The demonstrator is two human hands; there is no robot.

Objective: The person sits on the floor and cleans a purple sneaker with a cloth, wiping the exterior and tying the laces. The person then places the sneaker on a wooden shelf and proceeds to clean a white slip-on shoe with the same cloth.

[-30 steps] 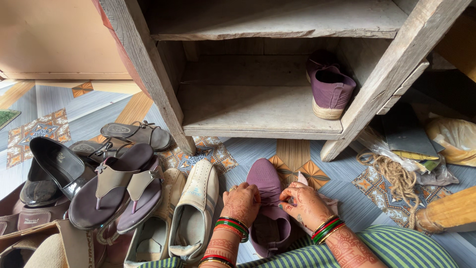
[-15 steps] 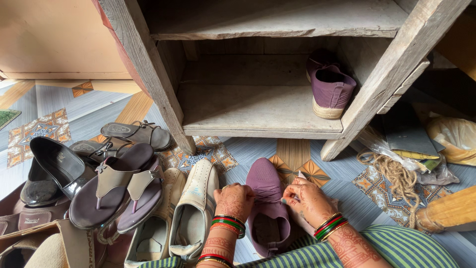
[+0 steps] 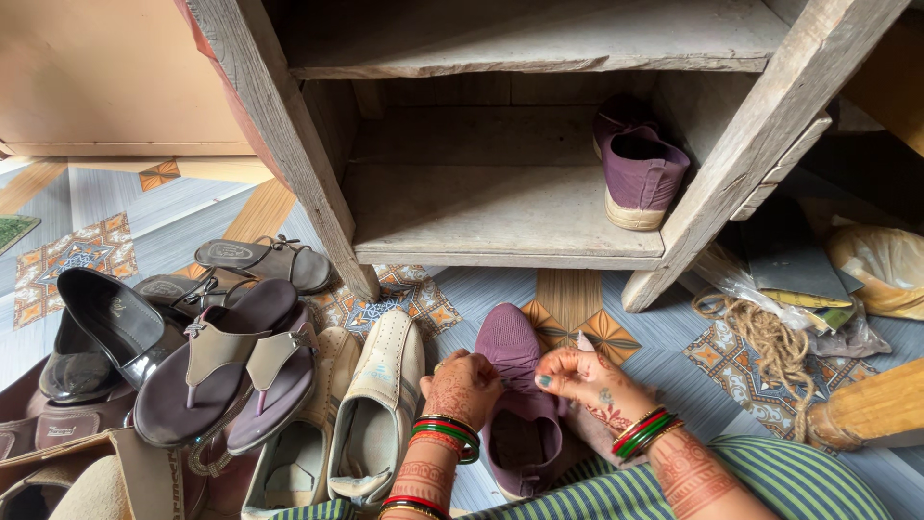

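The purple shoe (image 3: 517, 385) lies on the patterned floor (image 3: 481, 289), just in front of the wooden shelf (image 3: 500, 217), with its toe pointing toward the shelf. Both hands are on its laced part. The left hand (image 3: 463, 383) rests on the left side of the shoe, its fingers curled and pressed together on the laces. The right hand (image 3: 585, 377) comes from the other side, and its grip pinches the lace between thumb and fingers over the middle of the shoe. Both wrists carry red, green and gold bangles. A second purple shoe (image 3: 639, 173) stands on the lower board of the shelf, at the right end, with its heel toward the camera. Just to the left of the hands lies a pair of cream shoes (image 3: 356, 414), and further left there are brown sandals (image 3: 226, 361) and a black shoe (image 3: 101, 327). A coil of rope (image 3: 770, 347) lies on the floor at the right.
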